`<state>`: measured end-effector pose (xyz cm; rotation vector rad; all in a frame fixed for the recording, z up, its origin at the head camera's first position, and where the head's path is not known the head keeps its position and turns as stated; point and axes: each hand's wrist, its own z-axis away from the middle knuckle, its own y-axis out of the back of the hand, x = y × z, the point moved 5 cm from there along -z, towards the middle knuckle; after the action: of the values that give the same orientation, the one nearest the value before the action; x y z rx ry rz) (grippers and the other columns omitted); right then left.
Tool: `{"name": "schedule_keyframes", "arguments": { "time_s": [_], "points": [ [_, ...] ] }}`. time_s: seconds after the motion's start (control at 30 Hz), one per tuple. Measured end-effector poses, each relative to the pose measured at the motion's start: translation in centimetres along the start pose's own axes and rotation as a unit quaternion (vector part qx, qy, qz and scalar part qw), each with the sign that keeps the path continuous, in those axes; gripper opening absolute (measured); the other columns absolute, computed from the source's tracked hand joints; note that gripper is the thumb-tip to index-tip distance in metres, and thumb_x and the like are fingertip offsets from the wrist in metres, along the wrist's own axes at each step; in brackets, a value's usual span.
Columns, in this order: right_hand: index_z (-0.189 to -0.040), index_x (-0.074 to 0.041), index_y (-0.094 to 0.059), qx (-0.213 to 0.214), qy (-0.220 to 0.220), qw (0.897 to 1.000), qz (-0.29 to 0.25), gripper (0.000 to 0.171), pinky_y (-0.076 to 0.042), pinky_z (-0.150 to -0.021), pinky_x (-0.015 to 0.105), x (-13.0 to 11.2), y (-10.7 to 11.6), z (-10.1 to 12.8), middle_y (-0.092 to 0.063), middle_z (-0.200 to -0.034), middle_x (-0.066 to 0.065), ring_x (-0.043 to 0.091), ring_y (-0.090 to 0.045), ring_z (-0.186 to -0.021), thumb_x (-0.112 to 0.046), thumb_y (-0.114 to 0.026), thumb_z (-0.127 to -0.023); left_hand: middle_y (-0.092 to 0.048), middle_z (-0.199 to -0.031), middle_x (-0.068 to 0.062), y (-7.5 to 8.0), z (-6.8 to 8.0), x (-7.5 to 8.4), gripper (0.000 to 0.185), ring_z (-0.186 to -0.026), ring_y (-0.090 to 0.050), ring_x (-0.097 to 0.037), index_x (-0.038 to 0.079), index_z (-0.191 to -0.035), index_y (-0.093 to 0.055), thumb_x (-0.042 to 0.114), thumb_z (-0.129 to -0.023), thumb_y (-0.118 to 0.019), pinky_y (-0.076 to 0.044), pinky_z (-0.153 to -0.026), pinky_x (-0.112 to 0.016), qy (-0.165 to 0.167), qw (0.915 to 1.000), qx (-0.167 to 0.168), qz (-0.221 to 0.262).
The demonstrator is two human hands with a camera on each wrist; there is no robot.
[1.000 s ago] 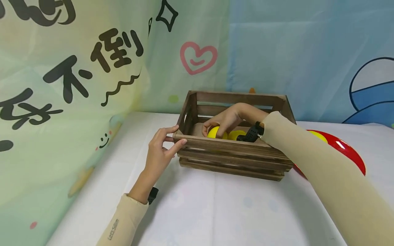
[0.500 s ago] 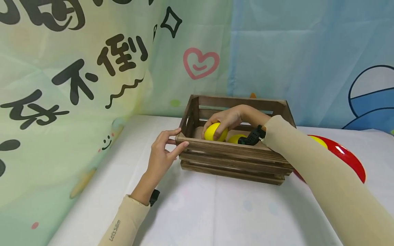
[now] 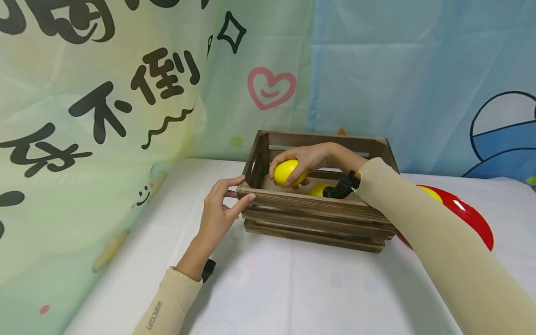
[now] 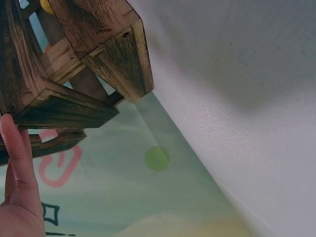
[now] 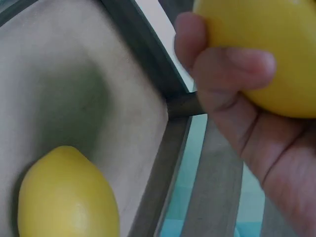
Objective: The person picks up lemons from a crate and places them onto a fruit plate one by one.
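A dark wooden slatted crate (image 3: 318, 211) stands on the white table. My right hand (image 3: 302, 163) reaches into it from above and grips a yellow lemon (image 3: 285, 172), lifted to about rim height; the right wrist view shows my fingers (image 5: 232, 74) curled round that lemon (image 5: 266, 44). A second lemon (image 3: 318, 190) (image 5: 66, 195) lies on the crate floor below. My left hand (image 3: 222, 204) holds the crate's near left corner, thumb on the front slat and fingers on the end; in the left wrist view a finger (image 4: 17, 163) lies against the crate corner (image 4: 74, 74).
A red plate (image 3: 469, 214) with another yellow fruit (image 3: 429, 193) on it sits right of the crate, partly behind my right sleeve. A printed fabric backdrop (image 3: 125, 93) hangs close behind and to the left. The white tablecloth (image 3: 293, 288) spreads in front.
My right hand closed on a lemon on the crate floor and raised it to rim height. The left hand stayed on the crate corner.
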<state>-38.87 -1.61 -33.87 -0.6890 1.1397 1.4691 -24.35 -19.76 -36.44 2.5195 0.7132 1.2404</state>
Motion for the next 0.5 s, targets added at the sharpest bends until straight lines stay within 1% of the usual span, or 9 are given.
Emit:
{"name": "schedule_keyframes", "arguments": {
  "time_s": [0.07,0.17,0.33,0.43,0.5],
  "points": [
    [-0.125,-0.008,-0.055,0.033,0.0,0.999,0.016,0.043,-0.047,-0.055,0.027,-0.2,0.2,0.3,-0.047,-0.114,0.019,0.027,-0.055,-0.075,-0.012,-0.071,-0.085,-0.061,-0.114,-0.012,-0.1,0.0,-0.1,0.043,-0.087,-0.064,-0.026,0.006,-0.124,-0.062,0.013,-0.085,-0.077,-0.052,-0.046,-0.021,0.0,1.0,-0.003,0.002],
    [-0.126,-0.008,-0.054,0.074,0.005,0.997,0.013,0.046,-0.047,-0.056,0.028,-0.6,0.5,0.6,-0.048,-0.115,0.019,0.026,-0.054,-0.075,-0.014,-0.071,-0.084,-0.061,-0.114,-0.012,-0.1,0.1,-0.2,0.044,-0.087,-0.065,-0.026,0.006,-0.124,-0.061,0.013,-0.084,-0.078,-0.053,-0.047,-0.021,0.002,1.0,-0.004,0.003],
    [-0.127,-0.005,-0.053,0.103,0.044,0.994,-0.012,0.045,-0.046,-0.056,0.029,-1.5,0.8,0.3,-0.048,-0.115,0.021,0.026,-0.051,-0.072,-0.011,-0.07,-0.086,-0.062,-0.115,-0.01,0.3,0.2,-0.2,0.043,-0.087,-0.065,-0.024,0.006,-0.124,-0.062,0.014,-0.085,-0.077,-0.053,-0.048,-0.022,0.009,0.9999,-0.004,-0.004],
    [-0.126,-0.005,-0.054,0.123,0.065,0.99,-0.02,0.042,-0.046,-0.055,0.031,-2.3,1.0,0.6,-0.049,-0.113,0.022,0.026,-0.051,-0.069,-0.01,-0.068,-0.087,-0.062,-0.116,-0.01,0.3,0.1,-0.3,0.042,-0.087,-0.065,-0.023,0.006,-0.123,-0.062,0.014,-0.085,-0.077,-0.053,-0.049,-0.022,0.006,1.0,-0.004,-0.005],
    [-0.127,-0.004,-0.054,0.137,0.072,0.988,-0.014,0.043,-0.047,-0.054,0.031,-2.8,1.3,1.0,-0.049,-0.112,0.022,0.026,-0.051,-0.068,-0.011,-0.067,-0.087,-0.062,-0.115,-0.01,0.3,0.0,-0.3,0.042,-0.086,-0.065,-0.023,0.006,-0.123,-0.062,0.013,-0.085,-0.077,-0.053,-0.049,-0.022,0.002,1.0,-0.002,-0.002]
  ]
}}
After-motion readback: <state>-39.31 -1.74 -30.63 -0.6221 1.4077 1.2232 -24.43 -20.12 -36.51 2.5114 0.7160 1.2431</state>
